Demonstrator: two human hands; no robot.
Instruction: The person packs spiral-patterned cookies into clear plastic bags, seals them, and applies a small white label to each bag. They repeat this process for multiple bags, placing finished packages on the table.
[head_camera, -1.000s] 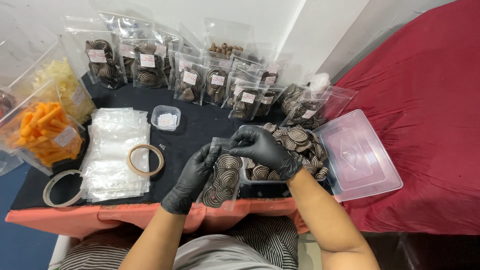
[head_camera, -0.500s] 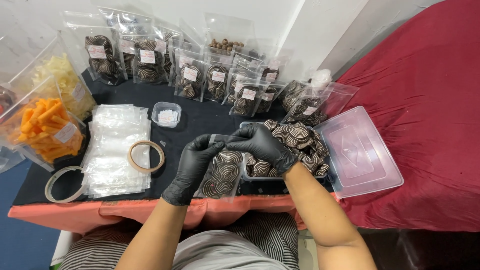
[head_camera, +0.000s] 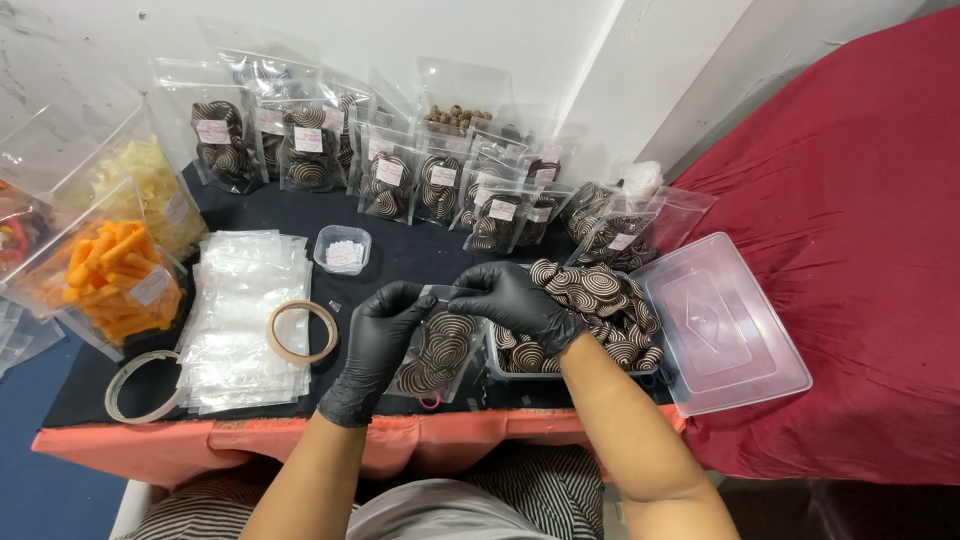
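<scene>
Holding a small clear pouch (head_camera: 437, 348) by its top edge, both black-gloved hands meet just above the front edge of the worktop (head_camera: 400, 262), which is covered in a dark cloth. The left hand (head_camera: 377, 337) is closed on the pouch's upper left corner, thumb and fingers pinched on the plastic; the right hand (head_camera: 512, 299) pinches the upper right part of the same top strip, fingers curled. The pouch hangs slightly tilted, its bottom near the front edge, and is filled with round brown-and-cream spiral biscuits stacked loosely inside.

Just right of the pouch, under the right wrist, a clear tub (head_camera: 498, 368) is heaped with more of the same spiral biscuits (head_camera: 598, 305). Its clear lid (head_camera: 722, 328) lies beside it, at the right end, resting partly on a red cloth (head_camera: 860, 250).

Left of the hands, a ring of tape (head_camera: 303, 331) lies against a stack of empty clear pouches (head_camera: 245, 320); a second tape ring (head_camera: 132, 385) lies at the front left corner. A small clear cup (head_camera: 342, 249) with white bits stands behind the stack. Along the back edge stand rows of filled, labelled biscuit pouches (head_camera: 388, 185). At the left edge, clear bags hold orange sticks (head_camera: 108, 280) and pale yellow chips (head_camera: 140, 180).
</scene>
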